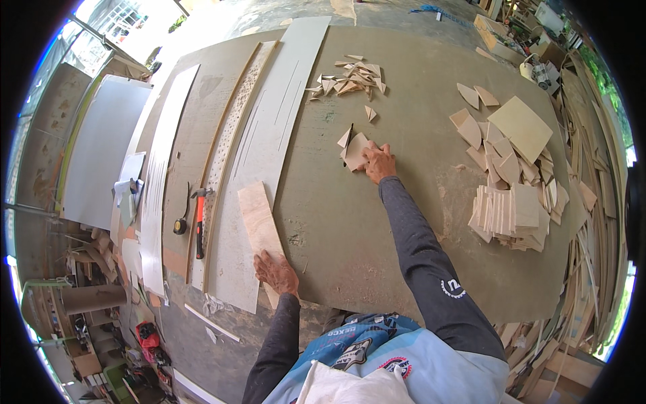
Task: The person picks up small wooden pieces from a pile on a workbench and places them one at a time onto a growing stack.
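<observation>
My left hand [276,273] lies over the near end of a pale plywood strip [258,212], its fingers spread on the wood. The strip slants away from me, partly over a long white panel. Further out, my right hand [380,163] has its fingers curled at the edge of a small plywood piece [354,153]. A thin dark object [348,144] crosses that piece; its kind is not clear. Just beyond lies a small wooden offcut [371,114], with a heap of pointed offcuts [356,79] behind it.
At the right lie a stack of plywood squares [508,212], curved pieces [501,151] and a larger square sheet [520,129]. Left of the white panel [269,121] are an orange-handled hammer [200,225] and a tape measure [180,225]. Long wood strips [592,168] pile beyond the table's [417,87] right edge.
</observation>
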`<state>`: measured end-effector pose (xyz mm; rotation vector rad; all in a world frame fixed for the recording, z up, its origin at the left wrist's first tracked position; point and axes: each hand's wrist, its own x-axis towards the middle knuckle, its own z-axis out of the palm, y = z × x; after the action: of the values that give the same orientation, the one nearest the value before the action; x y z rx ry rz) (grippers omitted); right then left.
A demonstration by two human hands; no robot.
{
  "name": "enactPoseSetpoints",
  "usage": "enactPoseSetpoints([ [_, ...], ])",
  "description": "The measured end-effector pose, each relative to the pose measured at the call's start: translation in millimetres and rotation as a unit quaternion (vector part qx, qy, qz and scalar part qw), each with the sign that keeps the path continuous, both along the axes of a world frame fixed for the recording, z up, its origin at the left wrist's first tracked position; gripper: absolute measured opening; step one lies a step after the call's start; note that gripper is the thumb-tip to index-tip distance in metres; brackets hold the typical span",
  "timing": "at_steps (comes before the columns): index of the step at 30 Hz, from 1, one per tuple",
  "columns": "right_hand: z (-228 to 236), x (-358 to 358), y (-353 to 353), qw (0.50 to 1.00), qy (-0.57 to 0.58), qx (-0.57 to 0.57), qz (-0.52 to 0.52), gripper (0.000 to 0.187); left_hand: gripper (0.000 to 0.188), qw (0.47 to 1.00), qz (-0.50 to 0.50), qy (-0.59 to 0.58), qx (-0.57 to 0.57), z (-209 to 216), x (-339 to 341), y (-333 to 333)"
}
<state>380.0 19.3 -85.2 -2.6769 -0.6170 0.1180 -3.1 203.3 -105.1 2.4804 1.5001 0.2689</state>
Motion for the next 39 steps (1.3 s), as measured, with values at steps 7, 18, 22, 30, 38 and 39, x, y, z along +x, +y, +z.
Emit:
enactPoseSetpoints([
  [7,-0.1,5.3,3.1,1.0,-0.007,0.006,-0.018,0.034,0.062,1.0,-0.005,-0.006,0.001,0.5,0.0,0.6],
  [18,-1.1,4.9,-15.5,0.998,-0.026,0.032,0.043,0.042,0.061,1.0,-0.006,-0.001,0.011,4.1,1.5,-2.9],
  [22,-7.9,-1.2,-18.8,0.997,-0.02,0.032,0.061,0.042,0.062,1.0,-0.003,-0.006,0.001,8.4,2.8,-4.2],
  [30,-17.2,-16.6,-15.3,0.998,-0.03,0.045,0.044,0.039,0.063,1.0,0.001,0.0,-0.012,9.8,4.5,-3.3],
  [38,-10.1,-21.2,-10.7,0.999,-0.03,0.03,0.028,0.036,0.063,1.0,0.002,0.0,-0.015,6.8,2.8,-1.6],
  [39,-10.4,-20.7,-10.3,0.999,-0.027,0.03,0.028,0.035,0.063,1.0,0.002,0.001,-0.014,6.7,2.6,-1.7],
])
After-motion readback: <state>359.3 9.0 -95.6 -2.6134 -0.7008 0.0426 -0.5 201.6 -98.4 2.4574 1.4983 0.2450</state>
